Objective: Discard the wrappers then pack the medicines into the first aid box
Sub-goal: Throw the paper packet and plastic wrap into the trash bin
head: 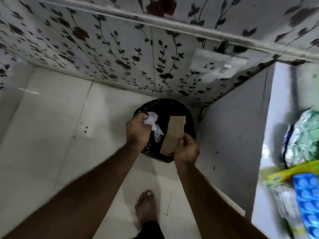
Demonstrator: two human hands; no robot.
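You are standing over a black bin lined with a dark bag, set on the white tiled floor close to the far wall with its flower-and-vine pattern. Both your arms reach forward and down so that your hands hang above the bin's mouth.

Your left hand is over the left rim, its fingers closed around a crumpled clear plastic wrapper; part of the wrapper bunches above your fist and a loose tail dangles to the right and downward over the dark opening.

Your right hand is over the near right rim, its fingers pinched on the lower edge of a flat brown paper packet, which stands tilted, its long side running up toward the far wall above the bin.

Your bare foot rests on the tiles near you, between your forearms.

To the right, a white table carries the medicines: a blue blister strip at the near right, a yellow pack just beyond it, and a blurred green and silver foil bundle farther back. The first aid box cannot be made out.
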